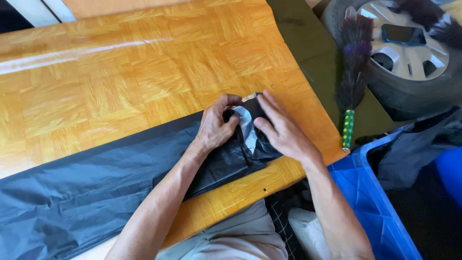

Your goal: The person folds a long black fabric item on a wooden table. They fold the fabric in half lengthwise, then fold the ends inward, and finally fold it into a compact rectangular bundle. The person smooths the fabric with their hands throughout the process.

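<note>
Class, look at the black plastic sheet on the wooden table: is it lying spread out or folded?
Partly folded. The black plastic sheet lies stretched along the table, its end doubled under both hands.

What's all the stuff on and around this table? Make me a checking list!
Surface: wooden parquet-pattern table, glossy.
Job's things: black plastic sheet lying across the table, its end bunched under the hands; shiny grey strip between them.
Clutter: feather duster beside the table.
Grippers: left hand and right hand both press on the sheet's end.
Cables: nothing seen.
Surroundings: car wheel, blue plastic crate, dark cloth.
</note>
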